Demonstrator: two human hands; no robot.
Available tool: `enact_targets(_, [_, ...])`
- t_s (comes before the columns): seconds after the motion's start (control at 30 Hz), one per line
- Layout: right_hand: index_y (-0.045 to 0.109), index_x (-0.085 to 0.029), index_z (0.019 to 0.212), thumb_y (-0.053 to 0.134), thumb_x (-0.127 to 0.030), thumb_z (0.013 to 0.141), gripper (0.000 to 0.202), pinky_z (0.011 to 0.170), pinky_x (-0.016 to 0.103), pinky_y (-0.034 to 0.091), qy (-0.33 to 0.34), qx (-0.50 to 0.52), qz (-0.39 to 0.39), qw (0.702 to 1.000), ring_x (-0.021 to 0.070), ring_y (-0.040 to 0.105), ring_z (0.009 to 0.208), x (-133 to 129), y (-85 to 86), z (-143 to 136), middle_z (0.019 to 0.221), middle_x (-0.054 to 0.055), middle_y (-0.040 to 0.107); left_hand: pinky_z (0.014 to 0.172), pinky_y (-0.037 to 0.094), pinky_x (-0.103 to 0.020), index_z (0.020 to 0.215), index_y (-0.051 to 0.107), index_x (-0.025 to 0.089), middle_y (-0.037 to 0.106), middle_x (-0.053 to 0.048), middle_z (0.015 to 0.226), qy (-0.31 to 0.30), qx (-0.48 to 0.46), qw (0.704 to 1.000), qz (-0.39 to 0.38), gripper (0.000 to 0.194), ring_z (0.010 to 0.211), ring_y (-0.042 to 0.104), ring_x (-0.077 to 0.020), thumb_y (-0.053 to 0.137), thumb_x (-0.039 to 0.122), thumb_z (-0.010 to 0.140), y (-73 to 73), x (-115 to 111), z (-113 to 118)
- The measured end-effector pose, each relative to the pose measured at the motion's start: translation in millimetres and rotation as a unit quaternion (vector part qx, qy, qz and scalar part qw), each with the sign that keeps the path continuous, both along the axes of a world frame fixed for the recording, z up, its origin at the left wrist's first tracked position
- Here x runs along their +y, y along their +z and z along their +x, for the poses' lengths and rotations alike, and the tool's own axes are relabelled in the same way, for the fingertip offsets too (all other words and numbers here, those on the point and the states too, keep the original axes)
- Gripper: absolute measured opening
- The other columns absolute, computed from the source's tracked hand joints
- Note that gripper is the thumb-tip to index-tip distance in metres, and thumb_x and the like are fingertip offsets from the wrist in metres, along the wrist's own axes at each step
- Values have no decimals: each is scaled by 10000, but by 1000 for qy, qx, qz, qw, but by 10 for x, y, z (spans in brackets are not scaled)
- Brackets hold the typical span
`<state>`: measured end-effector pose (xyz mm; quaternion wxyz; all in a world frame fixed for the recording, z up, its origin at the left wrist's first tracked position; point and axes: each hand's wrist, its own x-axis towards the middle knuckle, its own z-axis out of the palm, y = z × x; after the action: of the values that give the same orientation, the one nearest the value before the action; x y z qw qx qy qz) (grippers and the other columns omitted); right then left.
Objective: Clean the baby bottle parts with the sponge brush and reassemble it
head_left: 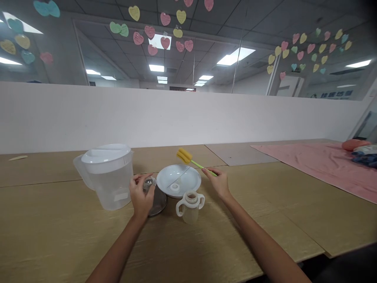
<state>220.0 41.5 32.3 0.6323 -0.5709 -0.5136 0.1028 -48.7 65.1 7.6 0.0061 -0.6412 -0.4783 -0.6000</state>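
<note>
My right hand grips the green handle of a sponge bottle brush, whose yellow head points up and left over the bowl's far rim. In my left hand, the fingers are closed around a small clear cap; its exact shape is partly covered. Below that hand lies a dark round disc on the table. A white bowl stands between my hands, with a white ring and a thin clear tube inside. Nearer me, an uncapped baby bottle with two white handles stands upright.
A large translucent pitcher with a white lid stands to the left. Pink cloth covers the far right of the wooden table, with bundled fabric on it. A white wall rises behind.
</note>
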Motion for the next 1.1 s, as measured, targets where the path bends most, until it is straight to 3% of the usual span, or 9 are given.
enact_targets(0.23, [710, -156, 726, 658, -477, 638, 337, 726, 321, 482, -4, -10, -8, 1000, 245, 640, 808, 2, -25, -14, 815, 81, 711, 908, 424, -425, 1153, 556, 183, 508, -97, 1035, 3, 24, 990, -137, 396, 1023, 524, -257, 457, 268, 779, -74, 112, -8])
enact_targets(0.47, [705, -141, 743, 651, -487, 643, 365, 728, 317, 475, -4, -18, -9, 1000, 236, 639, 783, 28, -61, -1, 803, 82, 710, 907, 419, -449, 1243, 475, 152, 508, -152, 1144, 24, 66, 977, -199, 444, 1090, 510, -294, 411, 296, 827, -87, 168, -74])
enact_targets(0.67, [706, -138, 759, 642, -494, 641, 381, 740, 326, 476, -10, -25, -18, 999, 240, 639, 796, 34, -80, 5, 823, 86, 710, 914, 417, -435, 1252, 414, 105, 559, -170, 1156, 26, 107, 977, -185, 485, 1098, 523, -299, 457, 251, 791, -157, 228, -93])
enact_targets(0.9, [706, -143, 754, 628, -502, 646, 383, 736, 333, 476, -8, -36, -28, 999, 243, 637, 792, 30, -85, 3, 809, 77, 711, 911, 425, -401, 1279, 360, 133, 565, -146, 1208, -26, 131, 976, -174, 499, 1120, 532, -261, 457, 212, 796, -250, 280, -84])
enact_targets(1.1, [702, -130, 758, 641, -487, 646, 379, 748, 329, 467, -10, -28, -29, 999, 246, 636, 807, 26, -78, -3, 824, 90, 708, 860, 424, -422, 1247, 415, 139, 617, -120, 1141, 9, 201, 959, -200, 499, 1037, 551, -303, 505, 211, 762, -211, 270, -114])
